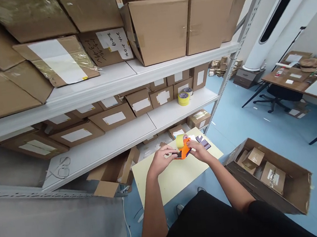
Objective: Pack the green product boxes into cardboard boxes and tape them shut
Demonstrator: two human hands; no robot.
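An orange tape dispenser [184, 149] with a roll of yellowish tape [180, 142] on it is held between my two hands above the pale yellow tabletop [165, 187]. Fingers of my left hand [163, 159] close around its dark handle from the left. From the other side, my right hand [199, 151] grips the orange frame near the roll. Part of the handle is hidden behind fingers. A dark phone [203, 142] lies on the tabletop just beyond my right hand.
Shelves [180, 112] hold several cardboard boxes, tape rolls [184, 99] and glasses [63, 168]. An open carton [114, 172] sits left of the tabletop. At right, a large open box [299, 190] on the floor contains smaller boxes. A cluttered desk [282, 81] stands farther back.
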